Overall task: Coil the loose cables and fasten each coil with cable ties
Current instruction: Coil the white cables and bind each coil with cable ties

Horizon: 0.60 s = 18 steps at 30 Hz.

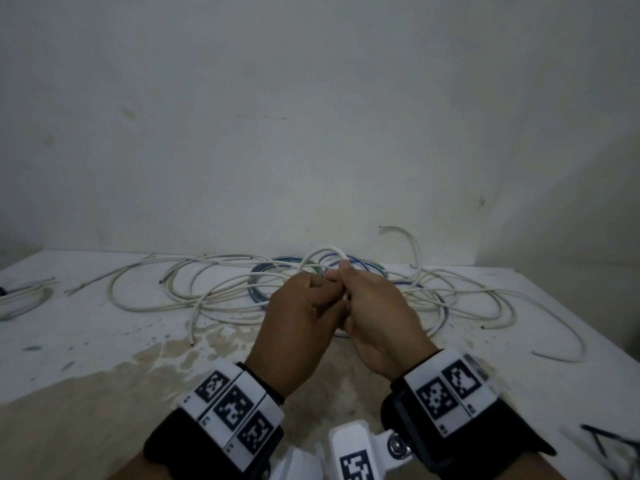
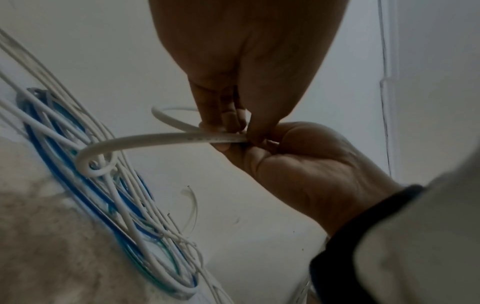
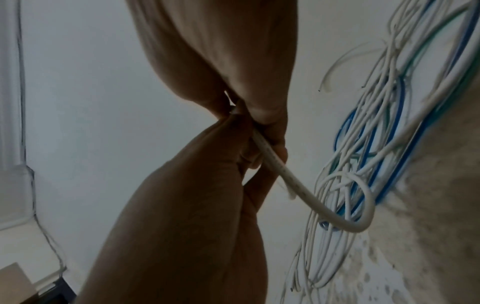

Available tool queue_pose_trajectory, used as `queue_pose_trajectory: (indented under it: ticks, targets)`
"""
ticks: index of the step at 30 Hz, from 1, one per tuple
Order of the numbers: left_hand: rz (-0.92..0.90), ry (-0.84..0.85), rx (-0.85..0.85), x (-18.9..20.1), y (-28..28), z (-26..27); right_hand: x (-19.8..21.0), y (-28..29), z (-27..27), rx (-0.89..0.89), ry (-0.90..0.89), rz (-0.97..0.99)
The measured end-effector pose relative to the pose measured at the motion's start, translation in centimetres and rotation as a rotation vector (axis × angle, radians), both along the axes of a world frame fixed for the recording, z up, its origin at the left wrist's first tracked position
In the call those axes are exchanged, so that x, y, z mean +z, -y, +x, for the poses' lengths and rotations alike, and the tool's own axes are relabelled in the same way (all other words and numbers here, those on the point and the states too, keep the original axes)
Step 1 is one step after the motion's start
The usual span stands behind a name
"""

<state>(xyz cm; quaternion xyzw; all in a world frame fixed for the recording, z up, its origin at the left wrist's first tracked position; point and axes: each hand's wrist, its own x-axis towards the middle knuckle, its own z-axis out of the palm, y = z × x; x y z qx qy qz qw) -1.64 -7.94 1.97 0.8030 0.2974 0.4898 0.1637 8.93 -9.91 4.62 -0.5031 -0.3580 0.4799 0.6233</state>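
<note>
A tangle of loose white cables [image 1: 156,289] and a blue cable [image 1: 257,295] lies across the white table [image 1: 86,348]. Both hands meet above the tangle's middle. My left hand [image 1: 327,287] and right hand [image 1: 346,289] pinch one thick white cable together. It rises in a small loop [image 1: 325,251] just beyond the fingertips. The left wrist view shows left fingers [image 2: 226,121] and the right hand [image 2: 298,164] gripping this cable [image 2: 155,139], which curls down to the pile. In the right wrist view the cable [image 3: 275,162] runs out between both hands.
Thin black strips [image 1: 602,441], seemingly cable ties, lie at the table's front right. More white cable [image 1: 24,299] sits at the far left edge. A cable end [image 1: 401,233] sticks up against the back wall. The table's front is stained brown [image 1: 207,355].
</note>
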Motion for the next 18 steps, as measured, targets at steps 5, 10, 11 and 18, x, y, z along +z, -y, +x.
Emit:
queue_pose_trajectory:
  ticks: [5, 10, 11, 18]
  targets:
    - [-0.083, 0.049, 0.01, -0.4, 0.1, 0.0, -0.1, 0.1, -0.1, 0.005, -0.06, 0.04]
    - [-0.142, 0.011, 0.017, -2.1, -0.3, -0.3, 0.7, 0.2, 0.7, 0.042, -0.164, 0.125]
    - [-0.162, 0.007, 0.004, -2.4, -0.3, -0.3, 1.0, 0.2, 1.0, 0.042, -0.168, 0.146]
    - [-0.227, -0.029, -0.206, -3.5, -1.4, 0.0, 2.4, 0.4, 2.0, 0.043, -0.203, 0.242]
